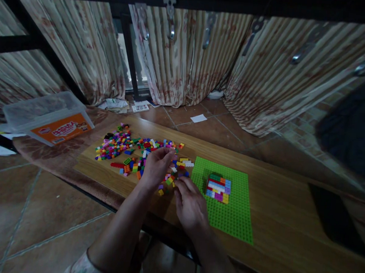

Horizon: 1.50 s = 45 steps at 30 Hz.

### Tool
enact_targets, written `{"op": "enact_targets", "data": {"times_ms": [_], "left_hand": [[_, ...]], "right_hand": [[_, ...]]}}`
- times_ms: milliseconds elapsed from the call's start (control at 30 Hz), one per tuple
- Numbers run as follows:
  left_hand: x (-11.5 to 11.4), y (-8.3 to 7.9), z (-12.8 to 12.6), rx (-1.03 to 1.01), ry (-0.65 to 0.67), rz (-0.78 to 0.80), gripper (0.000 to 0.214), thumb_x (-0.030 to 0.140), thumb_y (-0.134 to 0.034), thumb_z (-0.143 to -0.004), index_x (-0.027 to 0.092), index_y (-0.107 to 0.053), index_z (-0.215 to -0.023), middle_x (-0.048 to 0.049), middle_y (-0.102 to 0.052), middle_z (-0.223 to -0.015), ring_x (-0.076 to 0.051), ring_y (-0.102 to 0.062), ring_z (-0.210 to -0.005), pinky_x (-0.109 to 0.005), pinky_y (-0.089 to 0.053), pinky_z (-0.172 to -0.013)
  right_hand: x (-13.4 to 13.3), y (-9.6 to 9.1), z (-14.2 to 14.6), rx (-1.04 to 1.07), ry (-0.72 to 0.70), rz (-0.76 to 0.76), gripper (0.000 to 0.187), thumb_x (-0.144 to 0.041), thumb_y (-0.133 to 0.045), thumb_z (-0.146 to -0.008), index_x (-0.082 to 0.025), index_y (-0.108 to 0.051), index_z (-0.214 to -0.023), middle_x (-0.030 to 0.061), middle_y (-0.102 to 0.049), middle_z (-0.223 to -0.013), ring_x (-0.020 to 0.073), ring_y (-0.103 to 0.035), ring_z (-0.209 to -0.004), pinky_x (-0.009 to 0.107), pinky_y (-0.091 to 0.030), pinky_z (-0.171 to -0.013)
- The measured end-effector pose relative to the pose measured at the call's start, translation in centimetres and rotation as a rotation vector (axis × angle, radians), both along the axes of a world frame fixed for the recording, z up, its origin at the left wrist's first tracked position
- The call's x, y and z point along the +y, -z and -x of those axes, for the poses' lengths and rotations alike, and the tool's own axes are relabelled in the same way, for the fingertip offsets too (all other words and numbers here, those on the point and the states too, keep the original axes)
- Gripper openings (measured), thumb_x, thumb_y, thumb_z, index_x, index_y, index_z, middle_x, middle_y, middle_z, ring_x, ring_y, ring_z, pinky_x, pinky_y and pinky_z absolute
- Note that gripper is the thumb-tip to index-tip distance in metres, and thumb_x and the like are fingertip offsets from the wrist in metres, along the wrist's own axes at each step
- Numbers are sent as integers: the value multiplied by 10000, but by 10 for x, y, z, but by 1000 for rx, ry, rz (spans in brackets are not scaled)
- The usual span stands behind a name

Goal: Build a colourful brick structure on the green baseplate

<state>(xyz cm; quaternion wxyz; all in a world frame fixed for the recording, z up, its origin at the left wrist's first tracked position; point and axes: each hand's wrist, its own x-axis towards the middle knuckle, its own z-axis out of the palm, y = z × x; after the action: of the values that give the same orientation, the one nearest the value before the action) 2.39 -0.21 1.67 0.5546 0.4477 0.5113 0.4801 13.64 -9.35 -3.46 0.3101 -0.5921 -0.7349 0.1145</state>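
Observation:
My left hand [156,167] hovers over the loose toy bricks [116,144], thumb and fingertips pinched together. Whatever sits in that pinch, if anything, is too small to make out. Lower and to the right, my right hand [193,204] has its fingers closed at the near edge of the pile, beside a few yellow and orange bricks; what they grip cannot be made out. On the green baseplate [230,220], right of my hands, stands a block built of multicoloured bricks [219,188].
The wooden table [279,215] carries the bricks and baseplate, with a dark flat panel [337,218] at its right. A clear plastic box [49,117] with an orange label stands at the left. Striped curtains [186,55] hang behind; a white paper [198,118] lies on the floor.

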Motion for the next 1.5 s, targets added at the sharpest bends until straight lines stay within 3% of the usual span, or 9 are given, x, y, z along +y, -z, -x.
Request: {"op": "enact_targets", "data": {"times_ms": [233,567,733,1033,1300,1500], "left_hand": [[2,1,3,-22,10,-15,277,403,-702,-701,142,-634,-762,15,-628,-642,-69,-482,-477,-191,-370,-468],[4,6,3,-45,-12,-4,150,297,-647,-741,149,-637,-765,10,-645,-640,-68,-486,-470,-180,-366,-449],[4,7,3,-79,-11,7,126,273,-655,-733,151,-632,-758,29,-611,-595,-67,-481,-469,-176,-371,-453],[3,4,6,-88,-6,-5,157,300,-662,-730,147,-635,-756,23,-622,-617,-66,-477,-468,-185,-367,-449],[4,0,13,-75,-38,-8,160,310,-662,-711,154,-630,-707,33,-597,-595,-71,-469,-465,-195,-377,-458],[8,-2,22,-85,-126,-27,194,328,-675,-694,142,-627,-718,34,-583,-600,-62,-477,-490,-180,-381,-484]], "right_hand": [[1,3,-1,-25,23,31,315,-87,-447,-880,-212,-645,-1091,67,-638,-1126,195,-624,-993,315,-511,-872],[-1,-7,-21,155,166,-32,271,-132,-474,-873,-196,-647,-1072,62,-660,-1005,192,-637,-943,325,-517,-835],[2,-4,-28,80,177,-49,349,-138,-418,-886,-171,-616,-1171,102,-632,-1156,207,-612,-1062,357,-514,-916],[12,1,-22,-75,125,52,422,-123,-408,-892,-178,-574,-1276,100,-526,-1385,240,-526,-1245,416,-468,-1024],[17,-2,-16,-111,152,46,328,-154,-480,-877,-222,-615,-1168,59,-644,-1167,218,-642,-993,363,-530,-828],[16,-4,-17,55,188,10,379,-212,-530,-846,-206,-564,-1223,83,-616,-1149,222,-626,-963,376,-511,-842]]}}
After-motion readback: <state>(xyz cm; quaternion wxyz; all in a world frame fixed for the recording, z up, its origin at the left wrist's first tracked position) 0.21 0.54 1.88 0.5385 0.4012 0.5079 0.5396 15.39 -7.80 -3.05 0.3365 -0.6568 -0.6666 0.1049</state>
